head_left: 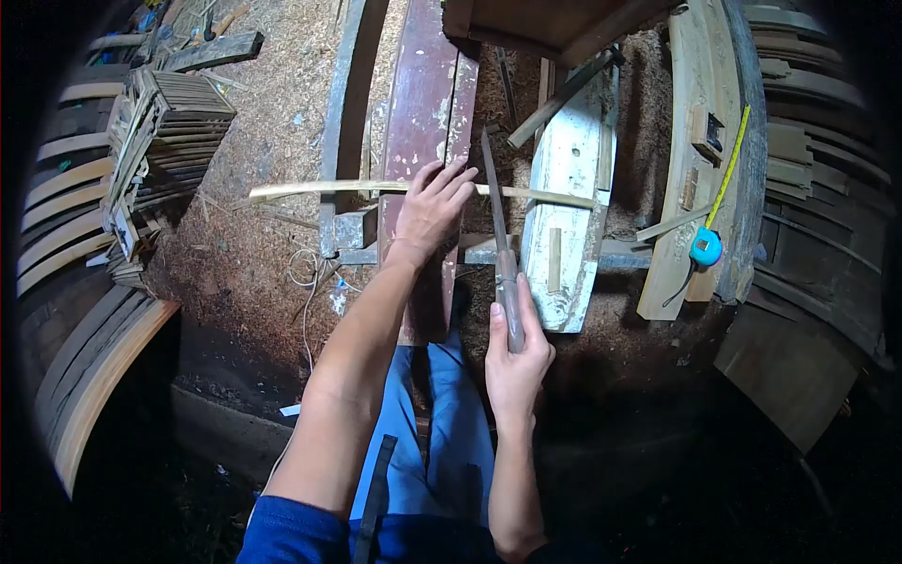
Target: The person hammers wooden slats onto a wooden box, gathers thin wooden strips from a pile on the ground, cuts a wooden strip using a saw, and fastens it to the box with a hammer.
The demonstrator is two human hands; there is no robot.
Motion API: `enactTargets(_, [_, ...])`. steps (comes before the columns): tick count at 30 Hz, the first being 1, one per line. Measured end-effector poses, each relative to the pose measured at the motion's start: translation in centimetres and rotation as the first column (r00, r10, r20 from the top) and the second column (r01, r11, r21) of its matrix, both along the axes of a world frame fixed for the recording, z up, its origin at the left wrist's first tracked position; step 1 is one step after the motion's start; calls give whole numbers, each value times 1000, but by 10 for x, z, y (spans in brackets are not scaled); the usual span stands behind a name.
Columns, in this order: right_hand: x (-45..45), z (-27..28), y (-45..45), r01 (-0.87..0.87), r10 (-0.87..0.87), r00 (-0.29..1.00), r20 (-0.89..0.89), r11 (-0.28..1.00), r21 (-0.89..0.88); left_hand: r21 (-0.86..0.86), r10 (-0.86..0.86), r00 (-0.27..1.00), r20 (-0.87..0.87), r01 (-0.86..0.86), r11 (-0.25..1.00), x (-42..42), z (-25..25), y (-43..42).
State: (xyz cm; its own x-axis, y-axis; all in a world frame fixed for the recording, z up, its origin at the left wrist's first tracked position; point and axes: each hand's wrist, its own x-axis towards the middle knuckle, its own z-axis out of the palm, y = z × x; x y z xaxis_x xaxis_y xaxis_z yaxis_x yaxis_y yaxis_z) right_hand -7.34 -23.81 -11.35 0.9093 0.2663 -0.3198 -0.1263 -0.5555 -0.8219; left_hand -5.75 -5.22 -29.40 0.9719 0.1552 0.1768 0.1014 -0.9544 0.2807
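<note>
A long thin wooden strip (pixel 319 188) lies crosswise over a worn reddish plank (pixel 413 103) and reaches a whitish board (pixel 564 179) on the right. My left hand (pixel 431 211) is on the strip above the plank, its fingers bent over it. My right hand (pixel 519 352) grips the handle of a long narrow saw-like blade (pixel 496 188), which points forward and crosses the strip just right of my left hand. Whether the blade touches the strip, I cannot tell. A small wooden piece (pixel 554 258) rests on the whitish board.
A blue tape measure (pixel 706 246) with its yellow tape extended lies on pale planks (pixel 691 85) at the right. Stacked slats (pixel 188 122) stand at the left. A wooden box-like object (pixel 564 23) overhangs the top. Sawdust and shavings (pixel 272 113) cover the ground.
</note>
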Motion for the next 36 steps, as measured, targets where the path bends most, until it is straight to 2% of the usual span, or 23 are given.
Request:
enactTargets(3, [-4,-5,1,92,-88,993,-82,995,41,11,-55,998,-20,55,998,0,6,-2])
enactTargets(5, [-1,-22,3,7,-5,997,81,1000,-19,-151,-64,998,15,65,986,1,11,-2])
enactTargets(12, [3,-38,7,26,-26,993,113,1000,4,-237,-16,999,-44,5,971,7,5,-3])
enactTargets(14, [-2,-37,5,24,-24,995,95,1000,7,41,196,977,-78,-193,980,13,12,-4])
enactTargets(17, [-3,-42,4,13,-12,995,104,1000,-8,55,210,966,-150,-203,978,15,6,-4])
enactTargets(19, [-3,-45,6,6,-3,992,126,1000,-24,64,217,963,-159,-209,976,16,4,-5])
enactTargets(21, [-1,-47,11,25,-28,993,115,999,32,74,227,960,-165,-217,973,18,3,-5])
enactTargets(29, [-22,-54,17,15,-8,982,189,999,-32,27,245,954,-173,-244,969,18,7,-7])
enactTargets(35, [-24,-61,29,90,-90,987,130,996,3,70,255,949,-183,-247,967,18,7,-8])
enactTargets(36, [-25,-61,28,57,-47,976,215,998,-38,55,256,950,-177,-250,967,19,8,-8])
